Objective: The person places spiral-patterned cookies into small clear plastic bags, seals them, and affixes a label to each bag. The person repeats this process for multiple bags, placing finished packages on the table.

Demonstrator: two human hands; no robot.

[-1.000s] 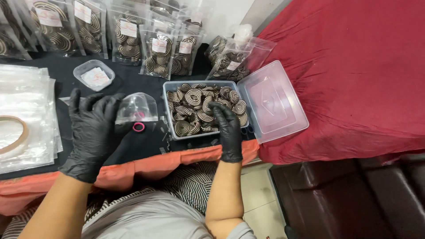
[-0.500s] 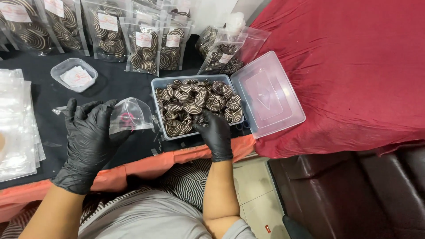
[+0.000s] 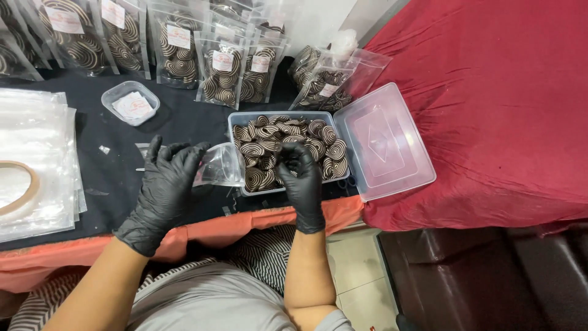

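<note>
Both hands wear black gloves. The left hand (image 3: 164, 184) rests on the dark surface (image 3: 184, 125) with its fingers spread, their tips holding the edge of a small clear pouch (image 3: 222, 165) that lies just beside the clear plastic box (image 3: 240, 132). The right hand (image 3: 298, 175) reaches into that box, its fingers curled and pinching at the spiral-patterned brown and cream cookies (image 3: 318, 140) heaped inside; whether it has one gripped, the view does not settle. The box's lid (image 3: 383, 141) lies open to the right, touching the red cloth (image 3: 490, 104). Filled pouches of the same cookies (image 3: 223, 70) stand in a row along the back. A stack of empty clear bags (image 3: 33, 147) lies at the left, near a small round tub (image 3: 130, 103).
</note>
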